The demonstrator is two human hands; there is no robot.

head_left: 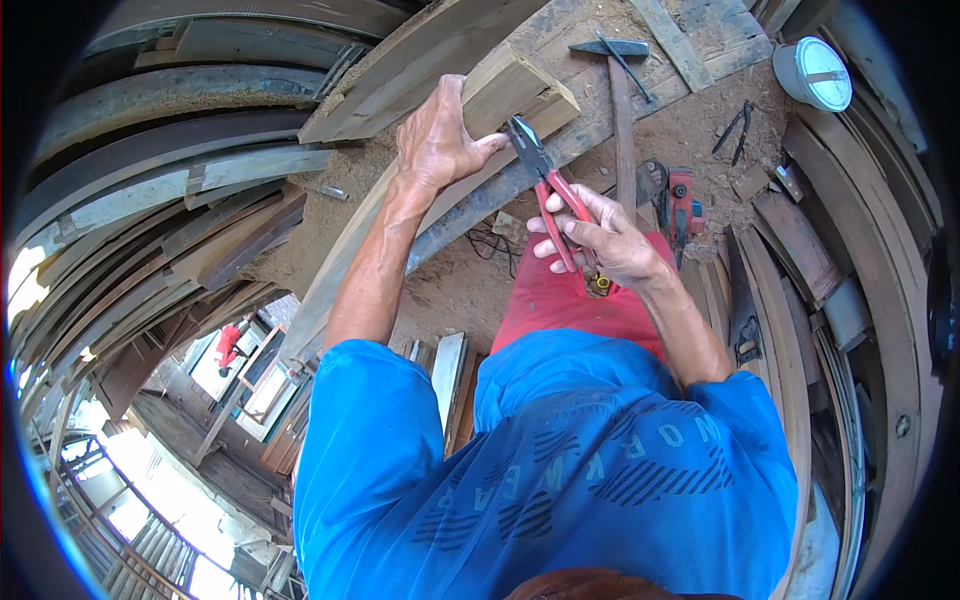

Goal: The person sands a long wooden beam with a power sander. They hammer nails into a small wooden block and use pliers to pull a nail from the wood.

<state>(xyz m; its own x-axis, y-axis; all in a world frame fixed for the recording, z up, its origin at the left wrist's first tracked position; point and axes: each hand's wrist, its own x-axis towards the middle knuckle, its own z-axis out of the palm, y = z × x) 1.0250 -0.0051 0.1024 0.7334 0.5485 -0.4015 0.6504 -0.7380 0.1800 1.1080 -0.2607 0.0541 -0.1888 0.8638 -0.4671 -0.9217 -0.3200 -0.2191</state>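
A thick wooden beam (500, 92) lies in front of me, its sawn end pointing right. My left hand (440, 143) grips the beam's near side, thumb stretched toward its end. In my right hand (610, 238) is a pair of pliers (533, 155) with red handles and dark jaws. The handles are spread somewhat apart between my fingers. The jaw tips meet the beam near its end, beside my left thumb; what they bite on, if anything, is too small to make out.
A hammer (622, 130) and a thin dark rod (625, 68) lie across the bench boards (680, 40). To the right are a red power tool (683, 205), dark pincers (735, 132) and a white bucket (812, 75). Stacked planks (190, 130) line the left. Another person (229, 347) is far off.
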